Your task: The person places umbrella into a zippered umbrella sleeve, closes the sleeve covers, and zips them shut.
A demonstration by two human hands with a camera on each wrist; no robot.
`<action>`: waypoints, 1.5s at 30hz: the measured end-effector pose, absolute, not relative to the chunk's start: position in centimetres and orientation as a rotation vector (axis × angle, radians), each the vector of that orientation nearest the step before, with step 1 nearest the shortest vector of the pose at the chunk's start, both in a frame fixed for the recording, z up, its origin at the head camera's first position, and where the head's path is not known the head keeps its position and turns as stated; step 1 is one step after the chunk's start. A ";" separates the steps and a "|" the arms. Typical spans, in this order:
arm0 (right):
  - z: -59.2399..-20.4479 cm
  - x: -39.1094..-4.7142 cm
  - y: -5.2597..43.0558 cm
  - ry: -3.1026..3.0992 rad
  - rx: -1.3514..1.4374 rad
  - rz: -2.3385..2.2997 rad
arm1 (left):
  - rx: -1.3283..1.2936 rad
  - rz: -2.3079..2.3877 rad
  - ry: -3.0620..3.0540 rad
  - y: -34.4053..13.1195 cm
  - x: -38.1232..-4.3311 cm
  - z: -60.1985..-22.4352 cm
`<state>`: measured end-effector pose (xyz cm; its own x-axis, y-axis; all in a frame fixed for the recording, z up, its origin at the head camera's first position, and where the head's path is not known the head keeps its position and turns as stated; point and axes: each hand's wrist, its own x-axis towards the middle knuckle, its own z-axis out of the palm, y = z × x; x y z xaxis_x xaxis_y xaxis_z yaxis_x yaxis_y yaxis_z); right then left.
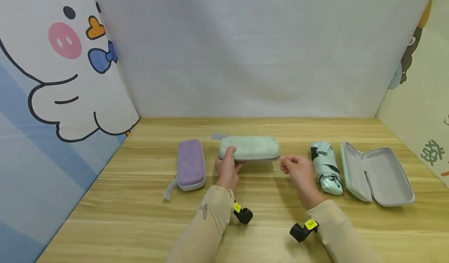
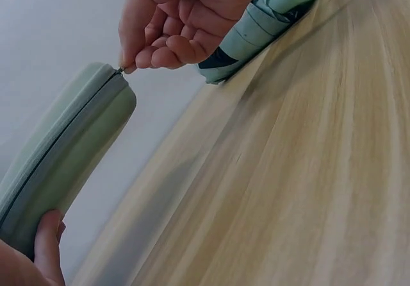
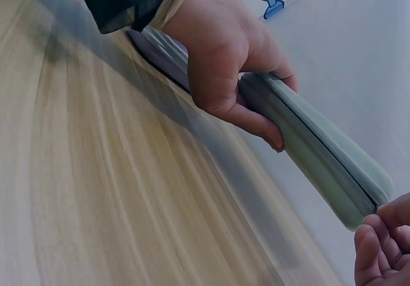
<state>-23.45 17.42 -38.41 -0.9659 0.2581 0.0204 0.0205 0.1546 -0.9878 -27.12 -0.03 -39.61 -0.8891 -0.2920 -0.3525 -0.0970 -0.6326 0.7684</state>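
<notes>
A mint-green zippered case (image 1: 250, 148) is held up over the table by my left hand (image 1: 228, 169), thumb on top and fingers beneath its left end. At the case's right corner, my right hand (image 1: 296, 173) pinches the small zipper pull (image 2: 121, 70) between thumb and forefinger, its other fingers curled. The zipper line runs along the side of the case (image 3: 320, 145) facing me. A grey strap (image 1: 218, 136) sticks out from the far left end. Close beside my right hand lies a folded mint umbrella (image 1: 327, 169) with black markings.
On the wooden table (image 1: 140, 224), a purple zippered case (image 1: 191, 163) with a grey strap lies to the left. An open mint case (image 1: 387, 175) with grey lining lies at the far right, beyond the umbrella. A pale cloth backdrop (image 1: 259, 60) stands behind.
</notes>
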 end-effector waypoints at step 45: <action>-37.9 -24.4 19.1 -2.048 -0.400 1.967 | 0.152 -2.625 -2.484 -2.2 -27.2 -39.7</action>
